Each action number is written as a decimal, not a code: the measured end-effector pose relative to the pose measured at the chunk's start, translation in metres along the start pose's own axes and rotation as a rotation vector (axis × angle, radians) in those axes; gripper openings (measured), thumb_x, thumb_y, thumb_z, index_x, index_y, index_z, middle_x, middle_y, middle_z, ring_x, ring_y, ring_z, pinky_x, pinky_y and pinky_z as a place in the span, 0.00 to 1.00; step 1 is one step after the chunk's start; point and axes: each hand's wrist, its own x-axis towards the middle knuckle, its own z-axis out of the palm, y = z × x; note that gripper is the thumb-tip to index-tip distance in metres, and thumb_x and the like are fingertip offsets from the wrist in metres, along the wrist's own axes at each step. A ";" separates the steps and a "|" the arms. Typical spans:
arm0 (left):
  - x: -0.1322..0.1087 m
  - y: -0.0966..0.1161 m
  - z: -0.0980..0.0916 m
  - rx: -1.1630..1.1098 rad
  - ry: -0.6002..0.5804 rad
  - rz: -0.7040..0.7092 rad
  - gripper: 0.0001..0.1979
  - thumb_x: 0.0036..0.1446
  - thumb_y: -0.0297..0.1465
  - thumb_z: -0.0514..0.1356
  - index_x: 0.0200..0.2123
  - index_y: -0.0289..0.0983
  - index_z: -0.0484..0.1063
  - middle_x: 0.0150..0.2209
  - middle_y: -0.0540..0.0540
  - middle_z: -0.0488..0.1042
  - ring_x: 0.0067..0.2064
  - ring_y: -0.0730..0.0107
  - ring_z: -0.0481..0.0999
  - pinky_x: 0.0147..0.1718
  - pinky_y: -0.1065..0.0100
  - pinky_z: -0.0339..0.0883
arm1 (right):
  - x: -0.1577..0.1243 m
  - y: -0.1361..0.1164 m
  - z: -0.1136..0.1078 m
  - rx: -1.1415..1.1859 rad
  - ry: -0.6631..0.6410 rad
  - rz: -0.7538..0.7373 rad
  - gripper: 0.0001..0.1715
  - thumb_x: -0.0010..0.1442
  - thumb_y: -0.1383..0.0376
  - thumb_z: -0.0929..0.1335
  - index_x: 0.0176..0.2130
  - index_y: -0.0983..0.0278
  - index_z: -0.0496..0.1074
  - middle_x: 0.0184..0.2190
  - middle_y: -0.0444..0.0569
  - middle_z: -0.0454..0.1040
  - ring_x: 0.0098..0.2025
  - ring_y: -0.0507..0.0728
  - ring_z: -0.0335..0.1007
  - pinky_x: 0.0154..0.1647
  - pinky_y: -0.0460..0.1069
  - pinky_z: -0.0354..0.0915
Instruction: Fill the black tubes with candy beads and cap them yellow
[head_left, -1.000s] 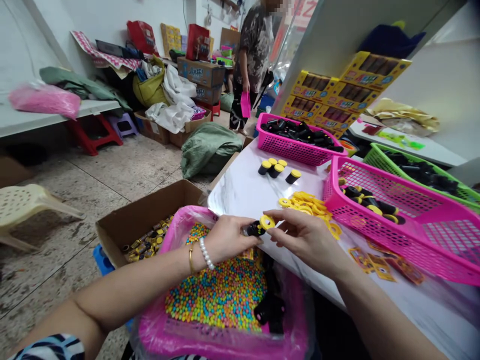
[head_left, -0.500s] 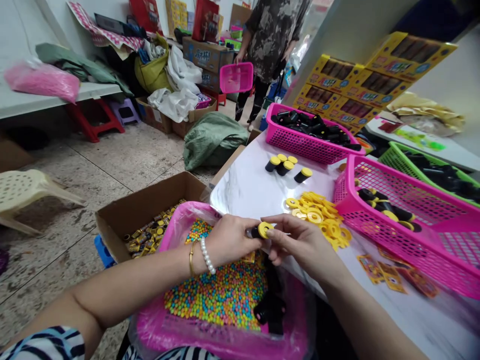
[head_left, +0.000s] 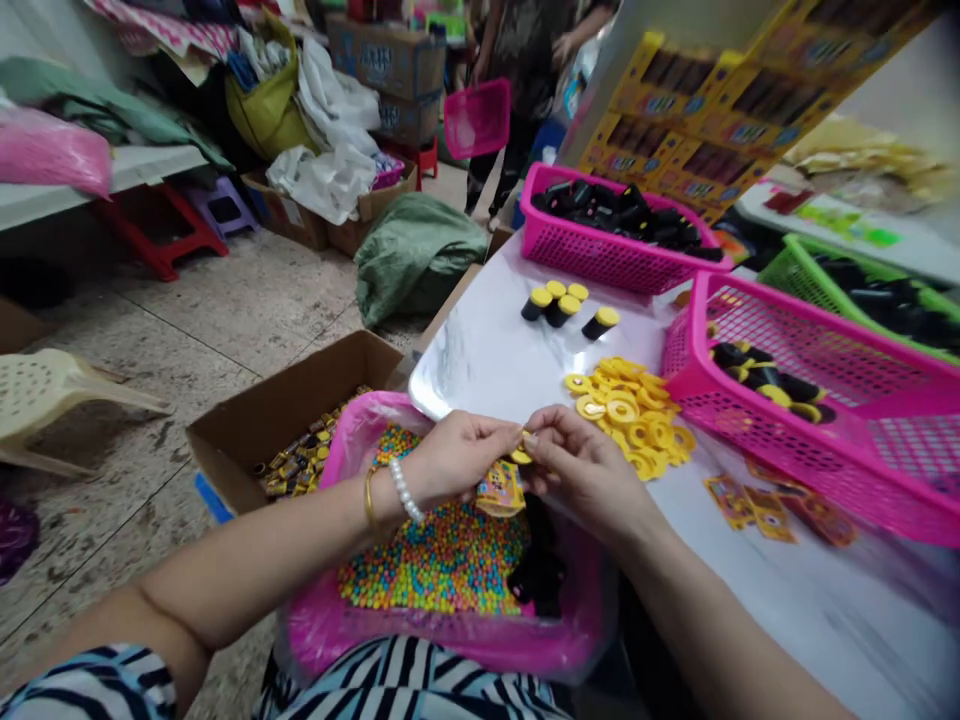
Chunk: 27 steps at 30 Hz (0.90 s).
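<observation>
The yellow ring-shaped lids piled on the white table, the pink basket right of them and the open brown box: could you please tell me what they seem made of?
Yellow ring-shaped lids: probably smooth plastic, given their uniform colour and slight shine.
Pink basket: seemingly moulded plastic, judging by its regular perforations.
Open brown box: likely matt cardboard, with flat, thin brown walls.

I could slide a hand over the open tabletop [head_left: 472,345] left of the pile of yellow lids [head_left: 634,415]. Behind the pile, capped black tubes [head_left: 566,308] stand in my way, then a pink basket [head_left: 607,255]. Just right of the pile, a second pink basket [head_left: 739,420] walls me off. The right hand [head_left: 581,462] blocks the pile's near left; more tabletop lies open between pile and cards [head_left: 772,513].
</observation>
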 end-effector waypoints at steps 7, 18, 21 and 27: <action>-0.004 -0.017 -0.006 -0.014 -0.071 0.154 0.24 0.63 0.46 0.57 0.54 0.34 0.71 0.30 0.49 0.76 0.13 0.86 0.59 0.10 0.81 0.54 | -0.001 0.002 -0.007 -0.070 0.041 -0.044 0.21 0.50 0.56 0.76 0.37 0.65 0.69 0.18 0.37 0.67 0.17 0.46 0.64 0.21 0.43 0.68; 0.000 -0.014 0.005 0.322 0.100 0.307 0.18 0.61 0.40 0.60 0.48 0.35 0.77 0.18 0.56 0.63 0.18 0.81 0.54 0.18 0.76 0.50 | 0.002 -0.014 -0.038 0.090 -0.113 0.199 0.20 0.43 0.60 0.80 0.32 0.67 0.75 0.23 0.44 0.75 0.21 0.46 0.71 0.33 0.45 0.75; 0.001 -0.015 0.007 0.432 0.143 0.379 0.15 0.60 0.38 0.60 0.44 0.36 0.78 0.18 0.56 0.62 0.19 0.81 0.54 0.18 0.76 0.47 | 0.009 -0.018 -0.042 0.053 -0.169 0.220 0.19 0.48 0.56 0.78 0.34 0.66 0.74 0.21 0.43 0.74 0.19 0.46 0.68 0.31 0.47 0.75; 0.001 -0.016 0.007 0.427 0.126 0.371 0.15 0.60 0.38 0.61 0.45 0.34 0.77 0.16 0.56 0.64 0.18 0.80 0.62 0.17 0.77 0.51 | 0.006 -0.029 -0.057 -0.126 -0.156 0.162 0.23 0.53 0.52 0.74 0.45 0.61 0.75 0.30 0.48 0.77 0.27 0.52 0.74 0.32 0.49 0.74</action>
